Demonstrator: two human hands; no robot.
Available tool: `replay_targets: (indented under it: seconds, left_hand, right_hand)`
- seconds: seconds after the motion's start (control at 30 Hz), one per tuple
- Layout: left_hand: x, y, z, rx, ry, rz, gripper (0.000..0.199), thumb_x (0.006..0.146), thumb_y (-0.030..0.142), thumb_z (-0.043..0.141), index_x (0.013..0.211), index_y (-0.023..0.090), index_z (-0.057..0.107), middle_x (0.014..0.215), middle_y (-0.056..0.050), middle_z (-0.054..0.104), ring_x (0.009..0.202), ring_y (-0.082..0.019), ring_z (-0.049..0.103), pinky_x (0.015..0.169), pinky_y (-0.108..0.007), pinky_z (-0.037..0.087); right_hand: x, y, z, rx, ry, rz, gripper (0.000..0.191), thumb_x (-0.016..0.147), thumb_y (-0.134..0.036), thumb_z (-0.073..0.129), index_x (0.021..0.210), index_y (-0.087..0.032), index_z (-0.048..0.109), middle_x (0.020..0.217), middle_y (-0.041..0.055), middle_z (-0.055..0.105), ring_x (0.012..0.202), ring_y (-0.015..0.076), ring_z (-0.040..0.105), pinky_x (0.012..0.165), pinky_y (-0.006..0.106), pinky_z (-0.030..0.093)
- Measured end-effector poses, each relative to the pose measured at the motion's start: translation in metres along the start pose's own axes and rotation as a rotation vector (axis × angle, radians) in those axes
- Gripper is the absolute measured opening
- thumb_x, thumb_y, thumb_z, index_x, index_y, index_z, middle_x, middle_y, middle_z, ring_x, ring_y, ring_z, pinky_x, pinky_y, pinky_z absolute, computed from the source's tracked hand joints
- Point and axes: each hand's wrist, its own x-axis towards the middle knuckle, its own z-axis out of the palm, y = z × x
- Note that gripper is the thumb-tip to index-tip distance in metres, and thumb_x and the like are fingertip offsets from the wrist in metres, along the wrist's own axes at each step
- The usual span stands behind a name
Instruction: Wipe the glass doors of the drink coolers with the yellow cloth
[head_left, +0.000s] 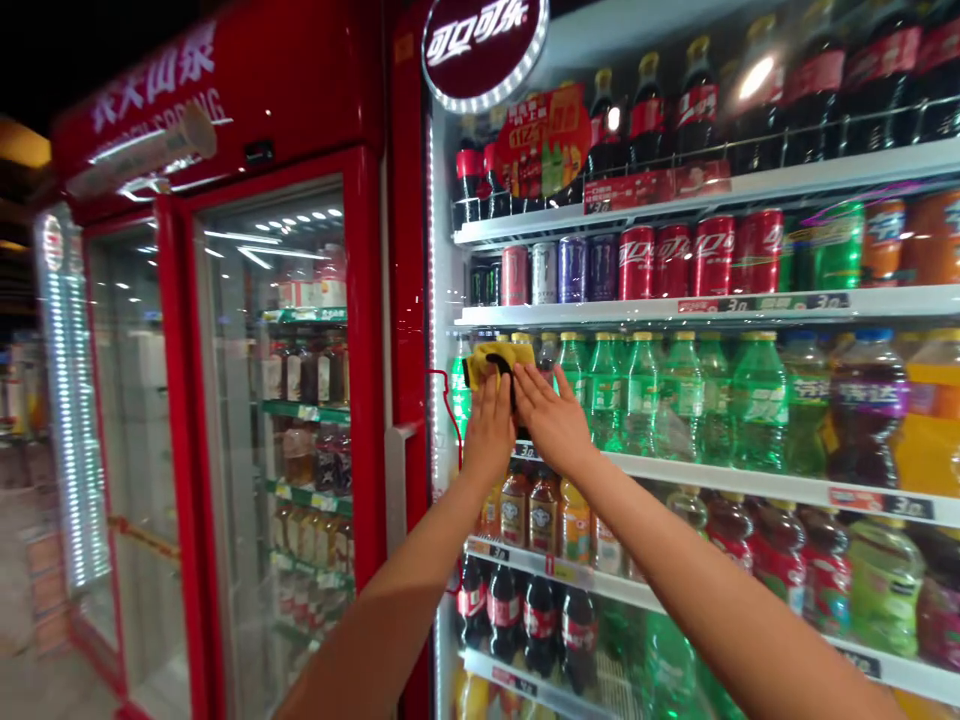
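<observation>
A yellow cloth with black parts (517,355) lies against the glass door of the lit drinks fridge, left of centre. My left hand (489,425) presses on its lower left part, fingers stretched upward. Beside it, my right hand (551,415) is spread flat on the cloth's right edge and the glass, its fingertips close to those of my left hand. Behind the glass, green bottles (642,390) stand on the shelf at hand height.
A silver door handle (399,490) is left of my hands on the red frame. Further left stands a second red fridge (367,350) with glass doors. Shelves above and below hold red cans (712,255) and dark bottles (540,620).
</observation>
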Motion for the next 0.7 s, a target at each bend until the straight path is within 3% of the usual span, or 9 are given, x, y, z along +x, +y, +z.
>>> replay_targets:
  seconds: [0.07,0.13,0.27,0.37,0.43,0.57,0.63,0.7]
  left_hand:
    - [0.015,-0.017,-0.007,0.000,-0.002,-0.019,0.069,0.099,0.013,0.042,0.163,0.018,0.015,0.169,-0.019,0.024,0.158,-0.028,0.015,0.126,-0.055,0.029]
    - [0.006,-0.031,-0.011,-0.003,-0.004,-0.104,0.068,0.099,0.013,0.043,0.163,0.016,0.018,0.169,-0.020,0.023,0.158,-0.029,0.015,0.126,-0.054,0.028]
    - [-0.066,-0.029,-0.009,-0.009,-0.035,-0.271,0.069,0.099,0.012,0.041,0.163,0.012,0.014,0.169,-0.025,0.018,0.157,-0.032,0.015,0.124,-0.057,0.032]
    - [-0.100,-0.019,-0.004,-0.010,-0.088,-0.252,0.072,0.098,0.012,0.044,0.163,0.015,0.012,0.169,-0.023,0.021,0.157,-0.030,0.016,0.122,-0.054,0.036]
    - [-0.095,-0.024,-0.005,0.000,-0.110,-0.226,0.072,0.098,0.012,0.043,0.163,0.014,0.013,0.169,-0.023,0.020,0.158,-0.030,0.014,0.123,-0.054,0.034]
    - [-0.065,-0.061,-0.022,0.056,-0.145,-0.221,0.067,0.098,0.013,0.044,0.161,0.010,0.022,0.169,-0.025,0.017,0.157,-0.033,0.018,0.124,-0.053,0.033]
    - [-0.070,-0.074,-0.029,0.078,-0.163,-0.256,0.066,0.099,0.014,0.044,0.161,0.011,0.023,0.169,-0.024,0.018,0.156,-0.034,0.021,0.122,-0.053,0.035]
    - [-0.095,-0.074,-0.029,0.080,-0.178,-0.296,0.066,0.099,0.014,0.041,0.162,0.012,0.021,0.168,-0.024,0.022,0.156,-0.033,0.022,0.122,-0.054,0.036]
  right_hand:
    - [0.024,-0.006,0.004,0.026,0.002,0.026,0.052,0.099,-0.009,0.040,0.151,-0.006,0.046,0.161,0.0167,0.039,0.152,0.0286,0.037,0.128,0.060,0.022]
    - [0.036,-0.021,0.015,0.066,-0.010,0.012,0.052,0.100,-0.009,0.041,0.151,-0.006,0.045,0.161,0.0168,0.039,0.152,0.0284,0.036,0.128,0.060,0.022]
    - [0.007,-0.049,0.036,0.131,-0.083,-0.157,0.047,0.100,-0.011,0.043,0.146,-0.007,0.052,0.157,0.0165,0.046,0.148,0.0278,0.043,0.126,0.057,0.028]
    - [-0.020,-0.050,0.042,0.134,-0.089,-0.247,0.045,0.100,-0.011,0.043,0.143,-0.008,0.056,0.154,0.0155,0.051,0.147,0.0269,0.045,0.126,0.057,0.028]
    - [-0.019,-0.047,0.045,0.136,-0.069,-0.242,0.046,0.101,-0.011,0.041,0.145,-0.009,0.054,0.155,0.0151,0.049,0.148,0.0266,0.044,0.127,0.060,0.023]
    - [0.014,-0.060,0.056,0.186,-0.051,-0.156,0.050,0.101,-0.011,0.040,0.150,-0.008,0.048,0.159,0.0165,0.043,0.150,0.0284,0.040,0.127,0.064,0.019]
    - [0.020,-0.078,0.067,0.208,-0.062,-0.127,0.051,0.100,-0.010,0.041,0.151,-0.007,0.046,0.160,0.0172,0.041,0.151,0.0290,0.038,0.127,0.062,0.021]
    - [0.007,-0.096,0.077,0.216,-0.093,-0.133,0.051,0.100,-0.011,0.041,0.150,-0.004,0.046,0.159,0.0188,0.041,0.151,0.0293,0.038,0.127,0.060,0.023]
